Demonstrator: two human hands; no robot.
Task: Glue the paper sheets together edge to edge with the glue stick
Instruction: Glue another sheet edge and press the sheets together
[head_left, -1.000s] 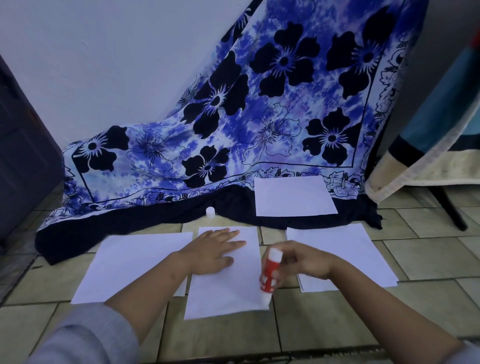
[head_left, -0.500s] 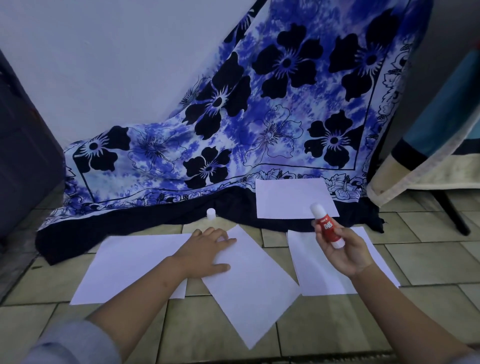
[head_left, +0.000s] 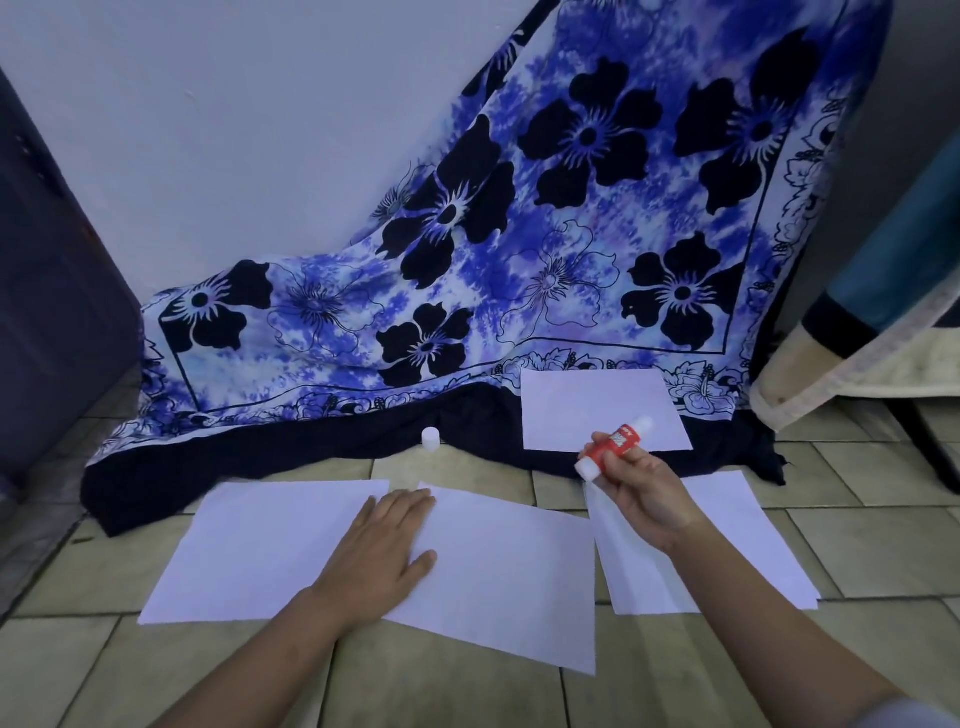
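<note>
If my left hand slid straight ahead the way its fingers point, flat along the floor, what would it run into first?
Probably the small white cap standing at the dark hem of the blue flowered cloth. The left hand lies flat on the middle sheet, fingers aimed roughly that way; depth is unclear, so it might pass beside it.

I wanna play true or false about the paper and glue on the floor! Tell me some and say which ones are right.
1. The right hand holds the glue stick up off the paper. True.
2. The left hand is in the air. False: it lies flat on the middle sheet.
3. The cap is on the glue stick. False: it stands on the floor by the cloth.
4. One sheet lies on the cloth. True.
5. All sheets lie straight. False: the middle sheet is turned at an angle.
</note>
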